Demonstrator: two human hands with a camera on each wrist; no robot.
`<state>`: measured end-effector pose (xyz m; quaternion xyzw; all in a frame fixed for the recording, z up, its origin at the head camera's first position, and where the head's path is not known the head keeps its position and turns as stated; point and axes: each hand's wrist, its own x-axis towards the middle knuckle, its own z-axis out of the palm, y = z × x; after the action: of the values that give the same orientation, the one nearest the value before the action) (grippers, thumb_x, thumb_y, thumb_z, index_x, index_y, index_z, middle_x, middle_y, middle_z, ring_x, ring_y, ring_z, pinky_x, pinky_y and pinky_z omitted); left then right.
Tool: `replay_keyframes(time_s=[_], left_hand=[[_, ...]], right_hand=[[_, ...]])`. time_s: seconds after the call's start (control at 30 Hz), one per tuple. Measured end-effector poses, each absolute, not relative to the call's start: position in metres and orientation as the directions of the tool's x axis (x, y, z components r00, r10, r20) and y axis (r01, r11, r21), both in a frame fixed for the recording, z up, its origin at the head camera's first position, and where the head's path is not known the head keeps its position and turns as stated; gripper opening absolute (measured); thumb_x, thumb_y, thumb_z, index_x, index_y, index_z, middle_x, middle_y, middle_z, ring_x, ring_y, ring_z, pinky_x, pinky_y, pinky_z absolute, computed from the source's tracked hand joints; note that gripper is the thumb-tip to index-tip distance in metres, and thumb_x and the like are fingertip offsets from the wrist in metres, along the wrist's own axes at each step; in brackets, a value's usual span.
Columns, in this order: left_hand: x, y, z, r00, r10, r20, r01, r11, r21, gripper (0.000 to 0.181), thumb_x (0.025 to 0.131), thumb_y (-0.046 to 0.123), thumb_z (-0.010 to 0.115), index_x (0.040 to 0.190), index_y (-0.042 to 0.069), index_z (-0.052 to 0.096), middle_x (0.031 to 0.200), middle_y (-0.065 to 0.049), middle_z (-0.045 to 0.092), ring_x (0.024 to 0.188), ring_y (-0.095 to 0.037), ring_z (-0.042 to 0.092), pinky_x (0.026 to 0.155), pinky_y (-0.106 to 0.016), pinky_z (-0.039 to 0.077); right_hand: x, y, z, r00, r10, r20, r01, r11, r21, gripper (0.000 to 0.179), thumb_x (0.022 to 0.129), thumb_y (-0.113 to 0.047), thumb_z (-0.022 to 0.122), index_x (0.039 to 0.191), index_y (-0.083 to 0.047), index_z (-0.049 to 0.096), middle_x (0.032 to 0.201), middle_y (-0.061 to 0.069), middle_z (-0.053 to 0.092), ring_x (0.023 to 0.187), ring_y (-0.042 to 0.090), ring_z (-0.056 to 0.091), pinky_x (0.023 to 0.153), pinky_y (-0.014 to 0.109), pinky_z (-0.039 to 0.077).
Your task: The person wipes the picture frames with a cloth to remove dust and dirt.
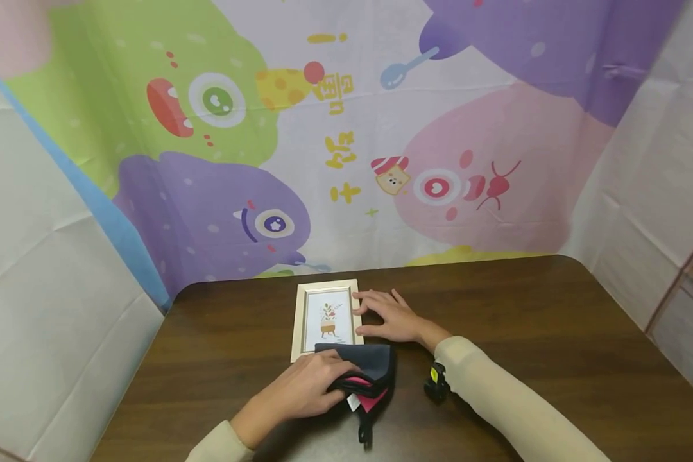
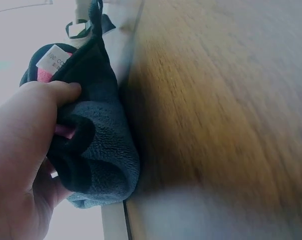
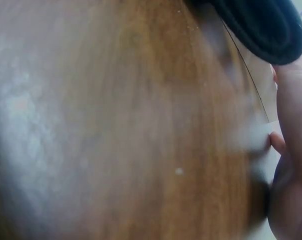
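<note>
A picture frame (image 1: pixel 299 321) with a cream border and a potted-plant print lies flat near the back of the table. My left hand (image 1: pixel 308 386) grips a folded cleaning cloth (image 1: pixel 375 359), dark grey outside and pink inside, with a white label and a hanging loop. In the left wrist view, the thumb presses on the fleecy cloth (image 2: pixel 108 145) and the other fingers go behind it. The cloth overlaps the frame's near right corner. On the frame's right border rest the spread fingertips of my right hand (image 1: pixel 393 321). Part of that hand shows at the edge of the right wrist view.
The brown wooden table (image 1: pixel 496 301) has rounded back corners. Behind it hangs a cartoon-printed curtain (image 1: pixel 346 237), with pale fabric at both sides. A small black device (image 1: pixel 437 385) is worn on the right wrist.
</note>
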<state>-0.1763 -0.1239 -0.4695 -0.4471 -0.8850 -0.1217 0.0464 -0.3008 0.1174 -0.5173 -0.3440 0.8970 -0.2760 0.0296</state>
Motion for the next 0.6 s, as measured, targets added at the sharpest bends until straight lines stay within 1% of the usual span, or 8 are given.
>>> replay_keyframes(time_s=[0.23, 0.47, 0.6], left_hand=[[-0.176, -0.14, -0.467, -0.625, 0.762, 0.171, 0.779, 0.594, 0.201, 0.028, 0.083, 0.022, 0.071, 0.111, 0.023, 0.07, 0.09, 0.013, 0.062, 0.081, -0.001, 0.056, 0.065, -0.023, 0.048], [-0.176, -0.161, -0.463, -0.661, 0.738, 0.133, 0.745, 0.626, 0.229, 0.026, 0.082, 0.021, 0.071, 0.108, 0.023, 0.07, 0.084, 0.014, 0.059, 0.073, 0.0, 0.052, 0.061, -0.023, 0.046], [-0.176, -0.169, -0.46, -0.666, 0.735, 0.126, 0.739, 0.627, 0.247, 0.025, 0.081, 0.019, 0.071, 0.106, 0.022, 0.071, 0.083, 0.015, 0.058, 0.071, 0.001, 0.051, 0.059, -0.022, 0.045]], right_hand=[[-0.301, 0.118, -0.518, -0.755, -0.636, 0.163, -0.613, 0.594, -0.52, 0.033, 0.088, -0.063, 0.059, 0.108, -0.036, 0.059, 0.156, -0.008, 0.032, 0.146, 0.027, 0.021, 0.109, 0.068, 0.002], [-0.301, 0.118, -0.518, -0.758, -0.632, 0.16, -0.61, 0.601, -0.516, 0.032, 0.088, -0.063, 0.059, 0.107, -0.038, 0.058, 0.156, -0.01, 0.033, 0.146, 0.025, 0.021, 0.109, 0.067, 0.003], [-0.3, 0.118, -0.517, -0.761, -0.63, 0.157, -0.605, 0.602, -0.521, 0.031, 0.088, -0.063, 0.059, 0.106, -0.038, 0.057, 0.155, -0.01, 0.033, 0.146, 0.025, 0.021, 0.109, 0.067, 0.002]])
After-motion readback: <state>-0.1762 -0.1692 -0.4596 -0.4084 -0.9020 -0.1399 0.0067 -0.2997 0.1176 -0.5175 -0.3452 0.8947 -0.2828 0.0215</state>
